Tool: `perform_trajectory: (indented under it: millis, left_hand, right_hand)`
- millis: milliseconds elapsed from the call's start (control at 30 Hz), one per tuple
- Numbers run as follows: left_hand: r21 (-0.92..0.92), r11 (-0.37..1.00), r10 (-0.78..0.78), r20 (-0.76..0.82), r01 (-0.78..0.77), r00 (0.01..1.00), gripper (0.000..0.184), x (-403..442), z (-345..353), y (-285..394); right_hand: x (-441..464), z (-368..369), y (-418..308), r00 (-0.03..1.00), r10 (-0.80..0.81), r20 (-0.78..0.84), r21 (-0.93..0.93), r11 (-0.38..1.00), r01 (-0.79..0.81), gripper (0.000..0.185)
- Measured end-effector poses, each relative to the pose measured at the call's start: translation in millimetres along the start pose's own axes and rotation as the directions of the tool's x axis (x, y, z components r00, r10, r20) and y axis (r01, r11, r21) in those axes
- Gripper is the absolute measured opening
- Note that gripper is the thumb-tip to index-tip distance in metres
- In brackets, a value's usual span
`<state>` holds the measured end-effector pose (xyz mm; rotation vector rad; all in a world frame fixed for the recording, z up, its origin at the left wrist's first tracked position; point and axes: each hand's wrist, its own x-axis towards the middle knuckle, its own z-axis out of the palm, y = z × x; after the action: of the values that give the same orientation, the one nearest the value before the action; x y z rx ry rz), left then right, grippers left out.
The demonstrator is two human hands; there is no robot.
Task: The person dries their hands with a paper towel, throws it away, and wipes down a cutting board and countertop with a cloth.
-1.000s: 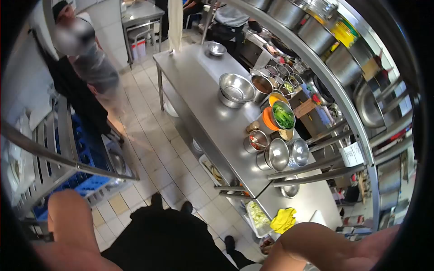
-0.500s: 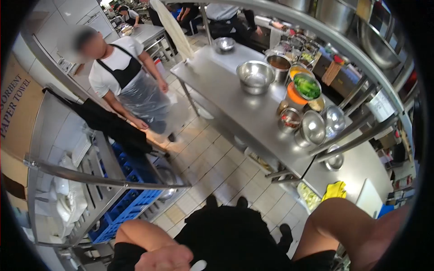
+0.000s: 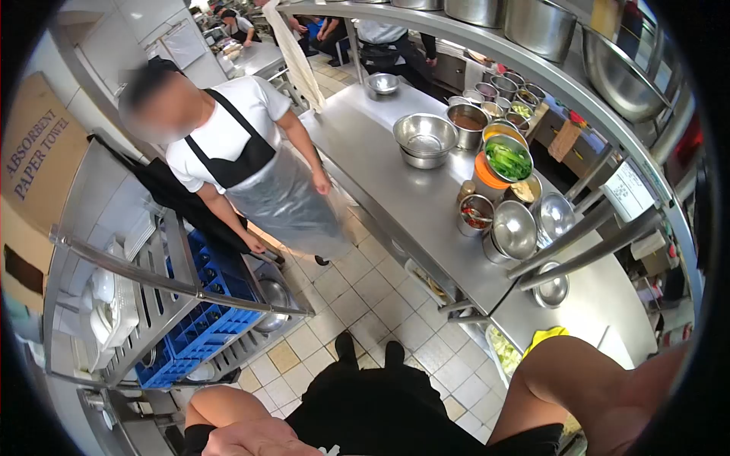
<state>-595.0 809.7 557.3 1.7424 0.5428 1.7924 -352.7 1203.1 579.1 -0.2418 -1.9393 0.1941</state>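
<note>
A steel table (image 3: 426, 197) dominated the view. Opposite it, across a tiled aisle, a metal rack (image 3: 201, 295) was seen, and between the two the aisle was partly filled by a co-worker (image 3: 251, 152) in a plastic apron. A collision could be caused by any turn made there with the elbows out. On the rack, across from the table, blue crates (image 3: 217, 319) were held, nearest to the left hand. Above the table, a large bowl (image 3: 623, 76) was tilted at the shelf edge; it could be brought down by a knock. On the table, spillage could be caused if the pan of greens (image 3: 508, 161) were jostled. The left hand (image 3: 255, 441) was cut off on the table's rack side; its grip could not be told. The right hand was not shown; its bent arm (image 3: 563, 372) partly hid a yellow cloth (image 3: 544, 334) on the table's near section, which could be dragged off by the elbow.
</note>
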Motion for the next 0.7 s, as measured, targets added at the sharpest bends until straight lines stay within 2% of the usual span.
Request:
perform_trajectory:
  millis: [100,133,200,300,367,400,467,500,533,667,700]
  left_hand:
    - [-0.281,0.948,-0.232,-0.298,0.147,0.926,0.047,-34,64,15]
    - [-0.011,0.995,-0.099,-0.369,0.102,0.924,0.045,9,58,6]
    - [0.291,0.952,0.070,-0.515,0.098,0.854,0.035,60,79,-6]
    - [0.330,0.931,0.170,-0.767,0.153,0.618,0.021,103,125,-20]
    - [0.338,0.914,0.201,-0.859,0.225,0.471,0.030,120,152,-4]
    - [0.207,0.938,0.106,-0.935,0.279,0.340,0.023,115,175,8]
    - [0.297,0.949,0.150,-0.716,0.103,0.682,0.015,86,156,16]
    - [0.309,0.951,0.177,-0.569,0.009,0.803,0.012,68,148,19]
    - [0.318,0.948,0.182,-0.541,0.000,0.821,0.013,48,157,20]
    - [0.369,0.929,0.214,-0.568,0.014,0.795,0.015,20,189,9]
    - [0.453,0.888,0.368,-0.597,-0.079,0.713,0.020,21,203,-11]
  right_hand:
    - [-1,-1,12,1.000,-0.019,0.004,0.035,0.999,0.019,0.050]
    - [-1,-2,17,1.000,-0.025,0.002,0.042,0.999,0.025,0.050]
    - [0,-7,25,0.999,-0.041,-0.005,0.064,0.997,0.042,0.050]
    - [1,-21,31,0.996,-0.084,-0.015,0.082,0.993,0.085,0.050]
    - [-2,-30,29,0.995,-0.098,-0.026,0.089,0.991,0.100,0.049]
    - [-3,-37,26,0.994,-0.106,-0.036,0.089,0.990,0.109,0.049]
    - [-8,-50,19,0.992,-0.118,-0.050,0.096,0.988,0.122,0.049]
    - [-10,-57,15,0.991,-0.122,-0.050,0.099,0.987,0.126,0.049]
    - [-12,-63,12,0.990,-0.128,-0.053,0.104,0.986,0.133,0.049]
    - [-15,-97,0,0.987,-0.157,-0.042,0.072,0.985,0.159,0.049]
    - [-14,-108,1,0.986,-0.162,-0.038,0.058,0.985,0.165,0.048]
